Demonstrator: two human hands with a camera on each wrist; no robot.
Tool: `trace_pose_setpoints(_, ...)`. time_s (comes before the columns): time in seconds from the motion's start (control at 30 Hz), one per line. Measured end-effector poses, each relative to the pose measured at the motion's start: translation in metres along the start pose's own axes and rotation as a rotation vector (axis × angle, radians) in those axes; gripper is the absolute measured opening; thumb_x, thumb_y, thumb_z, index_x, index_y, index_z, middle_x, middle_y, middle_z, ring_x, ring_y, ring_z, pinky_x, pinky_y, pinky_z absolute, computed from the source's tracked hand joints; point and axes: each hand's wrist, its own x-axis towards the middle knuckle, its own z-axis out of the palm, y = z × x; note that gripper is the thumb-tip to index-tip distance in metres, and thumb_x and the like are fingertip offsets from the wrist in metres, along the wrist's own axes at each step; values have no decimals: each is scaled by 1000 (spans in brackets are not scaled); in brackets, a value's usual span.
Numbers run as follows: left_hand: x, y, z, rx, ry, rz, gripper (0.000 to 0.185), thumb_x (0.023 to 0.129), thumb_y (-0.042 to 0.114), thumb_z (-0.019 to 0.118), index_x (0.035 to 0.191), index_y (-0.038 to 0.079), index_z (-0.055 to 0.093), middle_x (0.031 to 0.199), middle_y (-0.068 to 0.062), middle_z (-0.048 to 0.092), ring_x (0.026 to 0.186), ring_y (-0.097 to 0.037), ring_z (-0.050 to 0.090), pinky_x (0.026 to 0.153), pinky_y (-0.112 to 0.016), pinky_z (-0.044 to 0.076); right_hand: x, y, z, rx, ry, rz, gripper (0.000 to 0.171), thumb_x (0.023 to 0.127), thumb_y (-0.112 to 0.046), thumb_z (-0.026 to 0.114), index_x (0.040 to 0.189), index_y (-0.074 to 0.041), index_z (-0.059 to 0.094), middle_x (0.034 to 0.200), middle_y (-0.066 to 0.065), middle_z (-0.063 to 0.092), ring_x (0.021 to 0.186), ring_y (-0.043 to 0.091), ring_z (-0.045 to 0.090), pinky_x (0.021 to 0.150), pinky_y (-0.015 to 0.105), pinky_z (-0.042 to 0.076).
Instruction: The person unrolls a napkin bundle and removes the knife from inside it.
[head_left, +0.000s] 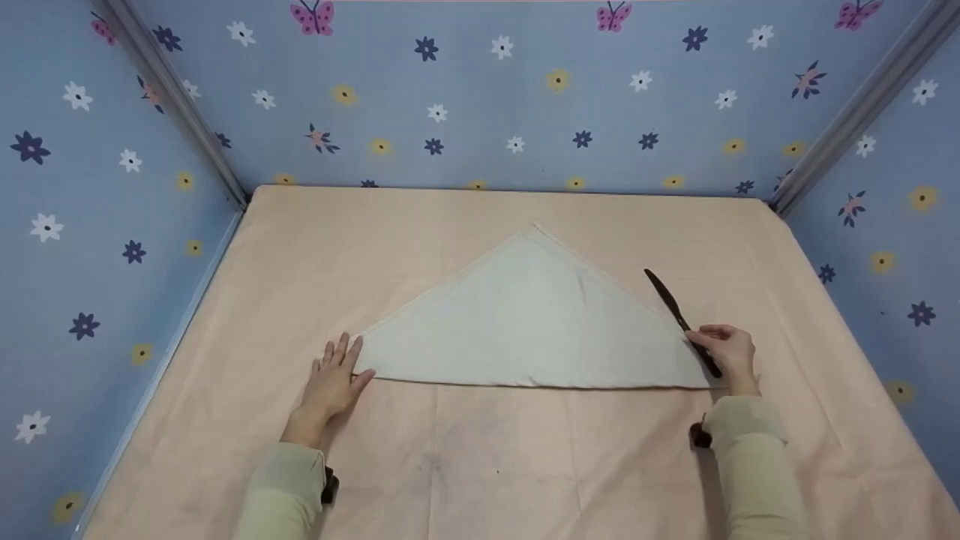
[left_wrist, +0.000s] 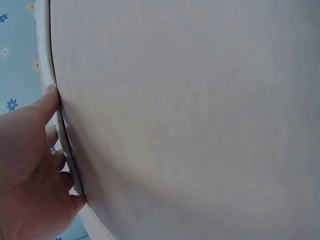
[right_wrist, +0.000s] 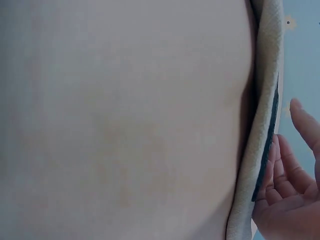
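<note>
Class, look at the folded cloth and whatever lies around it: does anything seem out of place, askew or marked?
Little stands out. The cloth lies as a neat triangle, but its top corner layers look slightly mismatched. A dark knife lies slanted along its right edge, its handle under the right hand. The sheet below shows a faint greyish smudge.

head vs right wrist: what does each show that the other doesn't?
Only the head view shows the left hand flat at the left corner of the folded cloth, the cloth's whole triangle shape, and the peach table cover. Only the right wrist view shows, close up, the cloth's thick folded edge with the dark knife lying along it. Both share the cloth, the knife and the right hand at the knife.
</note>
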Motion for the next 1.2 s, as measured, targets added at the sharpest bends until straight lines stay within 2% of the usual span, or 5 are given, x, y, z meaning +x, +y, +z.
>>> trace_pose_setpoints(0.2, 0, 0, 0, 7, 5, 2, 63, 93, 35, 44, 139, -1, 20, 143, -25, 9, 128, -46, 4, 99, -61, 6, 0, -1, 1, -78, -16, -15, 49, 71, -32, 74, 104, 3, 61, 88, 2, 60, 78, 12, 52, 61, 17, 41)
trace_pose_setpoints(0.43, 0, 0, 0, 10, 14, 1, 63, 93, 34, 44, 139, -1, 21, 143, -26, 10, 128, -46, 4, 98, -62, 6, -1, -6, 1, -97, -18, -33, 41, 72, -22, 74, 101, 6, 63, 84, 3, 62, 93, 25, 52, 66, 19, 39)
trace_pose_setpoints(0.87, -1, 2, -1, 12, -6, -9, 63, 93, 36, 42, 140, 1, 19, 144, -24, 8, 129, -44, 2, 100, -59, 4, 3, -5, 3, -152, 10, -25, 36, 72, -24, 73, 96, 3, 67, 91, 12, 64, 82, 21, 54, 56, 16, 39)
trace_pose_setpoints(1.2, -1, 2, -1, 21, -4, -11, 63, 93, 35, 43, 140, 1, 19, 144, -24, 9, 129, -44, 4, 100, -60, 5, 5, -6, 1, -205, 15, -53, 36, 74, -24, 71, 96, 4, 67, 87, 12, 65, 80, 23, 57, 53, 16, 38)
